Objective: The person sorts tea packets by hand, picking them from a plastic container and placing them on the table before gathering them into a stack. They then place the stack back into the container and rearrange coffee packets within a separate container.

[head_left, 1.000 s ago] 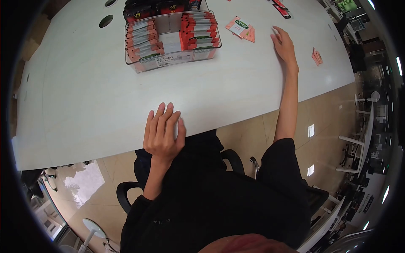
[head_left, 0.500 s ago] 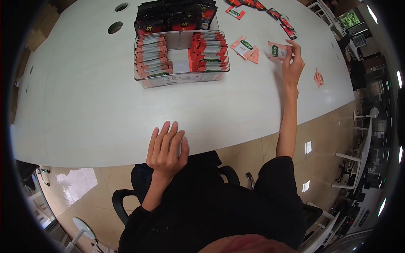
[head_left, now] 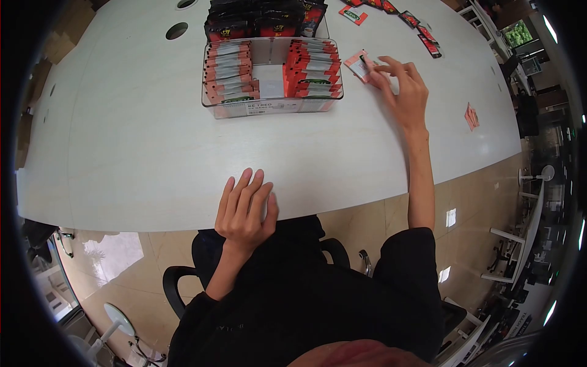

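My right hand (head_left: 403, 92) reaches over the table to a pink-and-white Cozy sachet (head_left: 358, 63). Its thumb and index finger are at the sachet's right side and cover part of the green label; the thumb looks slightly smeared by motion. Any sachet beneath it is mostly hidden by the fingers. Palm down near the table's front edge, my left hand (head_left: 244, 211) has its fingers stretched out and holds nothing. Beyond it stands a clear plastic box (head_left: 272, 107) with a row of pink sachets (head_left: 229, 70) at left and a row of red sachets (head_left: 313, 70) at right.
Black G7 coffee packs (head_left: 263, 21) stand behind the clear box. A red Cozy sachet (head_left: 353, 15) and several red-and-black sticks (head_left: 429, 46) lie at the back right. Another small pink packet (head_left: 471, 117) is near the right edge. The white table (head_left: 140, 153) has round cable holes.
My right hand has moved left with the Cozy sachet, from beside the small pile to right over it. The view has shifted slightly. My left hand stays spread in about the same place.
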Motion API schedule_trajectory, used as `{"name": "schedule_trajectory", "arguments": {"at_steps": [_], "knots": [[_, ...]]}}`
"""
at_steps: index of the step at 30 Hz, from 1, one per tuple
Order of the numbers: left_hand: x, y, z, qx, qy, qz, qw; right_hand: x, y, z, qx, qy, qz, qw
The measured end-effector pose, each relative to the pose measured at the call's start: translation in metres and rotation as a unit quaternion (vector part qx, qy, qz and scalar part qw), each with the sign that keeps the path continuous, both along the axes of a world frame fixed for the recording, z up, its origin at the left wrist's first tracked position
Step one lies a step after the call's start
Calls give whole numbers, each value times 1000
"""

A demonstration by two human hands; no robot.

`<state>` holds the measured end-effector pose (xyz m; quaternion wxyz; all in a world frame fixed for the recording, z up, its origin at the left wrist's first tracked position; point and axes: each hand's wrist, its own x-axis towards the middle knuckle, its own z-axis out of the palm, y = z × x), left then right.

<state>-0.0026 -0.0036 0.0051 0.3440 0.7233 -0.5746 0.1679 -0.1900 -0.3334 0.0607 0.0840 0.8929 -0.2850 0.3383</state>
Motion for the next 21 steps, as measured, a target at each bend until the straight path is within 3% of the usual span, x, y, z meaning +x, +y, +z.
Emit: {"name": "schedule_trajectory", "arguments": {"at_steps": [7, 9, 16, 19, 21], "knots": [[1, 1, -1, 2, 0, 0, 1000, 2, 3, 5, 92, -2, 65, 994], [1, 1, -1, 5, 0, -3, 1000, -1, 8, 5, 187, 19, 66, 980], [1, 2, -2, 3, -1, -2, 1000, -5, 0, -1, 162, 78, 11, 984], [2, 1, -2, 2, -2, -1, 1000, -3, 1, 1, 160, 56, 21, 985], [1, 1, -2, 2, -1, -1, 1000, -1, 1, -1, 197, -55, 72, 976]]}}
